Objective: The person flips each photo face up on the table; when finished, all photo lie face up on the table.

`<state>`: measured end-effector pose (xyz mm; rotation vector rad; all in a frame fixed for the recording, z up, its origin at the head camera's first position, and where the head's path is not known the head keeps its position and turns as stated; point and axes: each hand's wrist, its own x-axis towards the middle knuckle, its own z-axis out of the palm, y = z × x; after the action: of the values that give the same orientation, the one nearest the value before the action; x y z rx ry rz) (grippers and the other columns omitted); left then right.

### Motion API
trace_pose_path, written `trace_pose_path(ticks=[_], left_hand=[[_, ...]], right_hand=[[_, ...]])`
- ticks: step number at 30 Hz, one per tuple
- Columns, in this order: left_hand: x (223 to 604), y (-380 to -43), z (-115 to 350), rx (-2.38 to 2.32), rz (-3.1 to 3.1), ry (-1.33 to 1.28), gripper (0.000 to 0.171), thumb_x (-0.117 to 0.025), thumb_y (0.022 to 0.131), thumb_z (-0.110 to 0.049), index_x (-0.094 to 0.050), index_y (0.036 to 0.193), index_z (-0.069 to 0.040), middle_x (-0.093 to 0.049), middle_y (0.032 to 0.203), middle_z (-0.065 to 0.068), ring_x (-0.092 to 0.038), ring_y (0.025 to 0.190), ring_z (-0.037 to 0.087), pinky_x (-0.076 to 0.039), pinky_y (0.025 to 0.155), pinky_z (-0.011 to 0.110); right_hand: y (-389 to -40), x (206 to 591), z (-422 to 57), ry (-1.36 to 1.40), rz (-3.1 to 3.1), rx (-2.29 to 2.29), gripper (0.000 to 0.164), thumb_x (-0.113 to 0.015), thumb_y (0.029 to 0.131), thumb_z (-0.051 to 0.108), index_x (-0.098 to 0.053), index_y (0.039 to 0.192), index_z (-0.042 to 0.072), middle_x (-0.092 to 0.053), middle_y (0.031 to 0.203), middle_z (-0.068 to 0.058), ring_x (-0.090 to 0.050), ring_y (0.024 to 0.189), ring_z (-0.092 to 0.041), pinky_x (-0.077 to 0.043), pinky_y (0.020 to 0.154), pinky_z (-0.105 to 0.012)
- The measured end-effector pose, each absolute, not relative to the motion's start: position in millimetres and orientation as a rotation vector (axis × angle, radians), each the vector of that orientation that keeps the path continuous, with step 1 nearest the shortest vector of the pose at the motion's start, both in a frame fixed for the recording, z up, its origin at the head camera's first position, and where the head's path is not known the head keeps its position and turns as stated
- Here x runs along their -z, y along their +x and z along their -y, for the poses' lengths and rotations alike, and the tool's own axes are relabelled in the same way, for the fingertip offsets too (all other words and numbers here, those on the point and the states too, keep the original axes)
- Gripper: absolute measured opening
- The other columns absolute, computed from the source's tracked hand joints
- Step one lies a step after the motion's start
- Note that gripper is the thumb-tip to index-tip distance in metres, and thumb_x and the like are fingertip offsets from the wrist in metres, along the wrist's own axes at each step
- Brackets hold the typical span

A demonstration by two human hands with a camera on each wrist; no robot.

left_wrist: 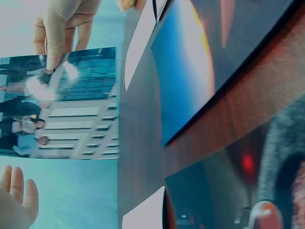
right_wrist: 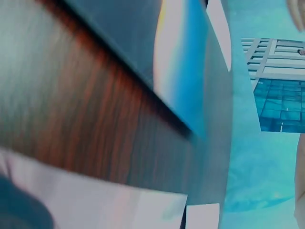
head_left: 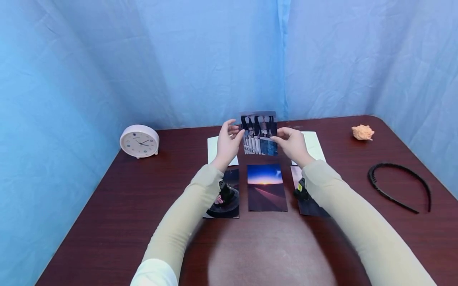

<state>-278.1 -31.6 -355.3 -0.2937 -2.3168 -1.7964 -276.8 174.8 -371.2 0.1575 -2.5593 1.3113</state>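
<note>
My right hand (head_left: 291,145) pinches a photo print (head_left: 259,133) by its right edge, thumb in front, and holds it upright above the table. The print shows people and a building, upside down in the head view. At the print's left edge is my left hand (head_left: 229,141), fingers spread and loosely bent. In the left wrist view a gap shows between the left fingers (left_wrist: 18,186) and the print. Below on the table lies a sunset photo (head_left: 266,188), flanked by a dark photo (head_left: 232,198) and another photo (head_left: 311,204), both partly hidden by my arms.
White sheets lie behind the photos, one at left (head_left: 212,149) and one at right (head_left: 314,147). A round white clock (head_left: 139,141) stands on the table's left. To the right are a peach flower-shaped object (head_left: 363,132) and a black headband (head_left: 397,169). Blue curtains (head_left: 200,59) hang behind.
</note>
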Motion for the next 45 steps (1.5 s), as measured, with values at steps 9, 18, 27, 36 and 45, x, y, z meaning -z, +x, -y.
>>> trace_pose_path(ticks=[9, 18, 27, 36, 45], left_hand=[[369, -270, 34, 1.89, 2.219, -0.164, 0.045, -0.058, 0.094, -0.015, -0.042, 0.135, -0.005, -0.051, 0.12, 0.017, -0.053, 0.114, 0.026, -0.046, 0.099, 0.033], [376, -260, 23, 2.095, 1.978, 0.018, 0.036, -0.058, 0.094, -0.009, -0.047, 0.128, -0.004, -0.053, 0.112, 0.016, -0.054, 0.103, 0.022, -0.049, 0.087, 0.029], [380, -251, 9, 2.405, 1.685, 0.191, 0.041, -0.055, 0.094, -0.002, -0.04, 0.132, 0.002, -0.047, 0.096, 0.005, -0.052, 0.085, 0.012, -0.047, 0.096, 0.045], [386, -246, 1, 2.558, 1.565, 0.265, 0.032, -0.055, 0.095, -0.004, -0.046, 0.125, 0.002, -0.053, 0.092, 0.005, -0.059, 0.083, 0.011, -0.052, 0.089, 0.034], [385, -243, -5, 2.535, 1.546, 0.192, 0.004, -0.055, 0.094, -0.002, -0.052, 0.095, 0.0, -0.056, 0.089, 0.002, -0.059, 0.085, 0.01, -0.052, 0.073, 0.024]], right_hand=[[-272, 370, -172, 0.078, 2.462, -1.572, 0.025, -0.068, 0.088, 0.018, -0.065, 0.104, -0.001, -0.065, 0.092, -0.011, -0.062, 0.064, -0.002, -0.057, 0.075, -0.039], [-262, 368, -157, -0.124, 2.228, -1.921, 0.021, -0.068, 0.087, 0.014, -0.062, 0.101, 0.0, -0.059, 0.074, 0.01, -0.062, 0.067, -0.001, -0.057, 0.075, -0.032], [-255, 375, -139, -0.303, 1.936, -2.171, 0.01, -0.067, 0.088, 0.011, -0.057, 0.089, 0.009, -0.055, 0.076, 0.004, -0.06, 0.073, -0.004, -0.057, 0.069, -0.023], [-250, 379, -128, -0.332, 1.748, -2.291, 0.014, -0.065, 0.088, 0.006, -0.054, 0.083, 0.014, -0.05, 0.075, 0.003, -0.059, 0.072, -0.006, -0.057, 0.071, -0.026], [-247, 384, -122, -0.277, 1.647, -2.332, 0.017, -0.065, 0.087, 0.002, -0.054, 0.081, 0.014, -0.053, 0.072, 0.004, -0.061, 0.069, -0.004, -0.057, 0.066, -0.025]])
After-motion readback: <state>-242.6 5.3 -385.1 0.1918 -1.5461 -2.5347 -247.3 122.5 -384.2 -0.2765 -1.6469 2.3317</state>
